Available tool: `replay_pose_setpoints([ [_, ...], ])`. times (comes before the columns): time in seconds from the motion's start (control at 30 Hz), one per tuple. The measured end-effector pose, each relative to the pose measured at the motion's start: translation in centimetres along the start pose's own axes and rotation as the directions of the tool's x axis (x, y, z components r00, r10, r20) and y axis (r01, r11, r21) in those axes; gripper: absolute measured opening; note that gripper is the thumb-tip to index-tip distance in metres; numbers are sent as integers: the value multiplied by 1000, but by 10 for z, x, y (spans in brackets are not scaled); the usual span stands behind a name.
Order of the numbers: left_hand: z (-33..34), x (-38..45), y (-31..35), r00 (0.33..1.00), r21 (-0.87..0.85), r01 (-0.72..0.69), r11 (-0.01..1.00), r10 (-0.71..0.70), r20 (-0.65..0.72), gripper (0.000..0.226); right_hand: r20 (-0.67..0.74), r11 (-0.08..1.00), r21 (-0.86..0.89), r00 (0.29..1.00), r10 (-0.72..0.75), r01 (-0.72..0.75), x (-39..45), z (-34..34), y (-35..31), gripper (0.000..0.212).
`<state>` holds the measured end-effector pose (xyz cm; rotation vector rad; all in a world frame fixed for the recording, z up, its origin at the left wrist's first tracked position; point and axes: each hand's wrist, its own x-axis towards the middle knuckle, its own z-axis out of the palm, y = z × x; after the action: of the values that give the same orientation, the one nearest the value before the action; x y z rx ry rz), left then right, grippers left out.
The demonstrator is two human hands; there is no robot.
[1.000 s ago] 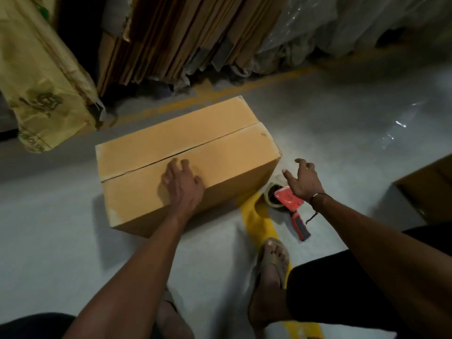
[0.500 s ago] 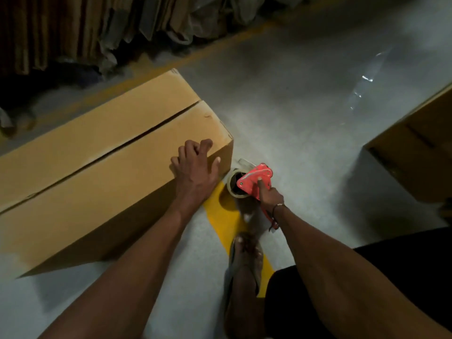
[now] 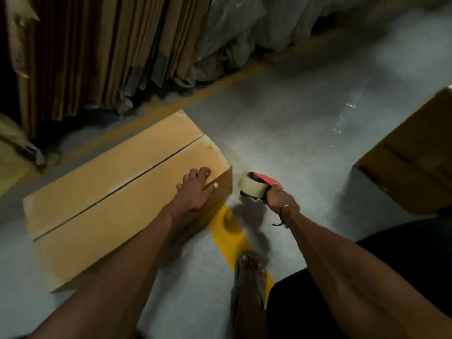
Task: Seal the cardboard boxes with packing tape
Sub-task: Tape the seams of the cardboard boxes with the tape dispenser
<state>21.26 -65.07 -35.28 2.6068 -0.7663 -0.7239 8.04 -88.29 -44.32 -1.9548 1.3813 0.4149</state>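
Left hand [image 3: 197, 192]: mine, palm down on cardboard box [image 3: 127, 192], near its right end, fingers spread and fairly straight, pressing on the near top flap; thumb lies along the near top edge. Not curled round anything.

Right hand [image 3: 278, 198]: clenched round handle of red tape dispenser [image 3: 259, 185], held off the floor just beside the box's right end, not touching it. Roll of clear packing tape [image 3: 252, 185] sits on the dispenser, facing the box. Thin dark band on my right wrist.

Box: long, flaps closed, centre seam [image 3: 117, 192] runs lengthwise w/ no tape visible on it. Rests on grey floor [image 3: 281, 133], partly over a yellow floor line [image 3: 230, 231].

Other: my right foot [image 3: 250, 272] in a sandal stands on the yellow line, near side of the dispenser. Second cardboard box [image 3: 411, 162] at right edge, well apart. Flattened cartons [image 3: 97, 52] stacked upright along far wall, plastic sheeting [image 3: 239, 28] beside them.
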Motion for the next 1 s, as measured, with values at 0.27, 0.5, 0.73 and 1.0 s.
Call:
replay_pose_setpoints([
  [0.27,-66,-78,29,998,145,49,988,-43,-41,35,-143,971,111,971,-193,209,-80,-127,-61,76],
  [0.5,-86,-203,-1,959,-268,42,962,-114,-259,19,50,752,425,817,-575,503,-198,-156,-107,70],
  [0.73,-133,-296,-29,890,-904,62,423,-433,-141,29,312,678,506,620,-720,533,-317,-119,-147,74],
  [1.0,-166,-305,-48,891,-942,-162,-295,-454,-11,41,497,631,487,403,-768,603,-354,-33,-207,79],
])
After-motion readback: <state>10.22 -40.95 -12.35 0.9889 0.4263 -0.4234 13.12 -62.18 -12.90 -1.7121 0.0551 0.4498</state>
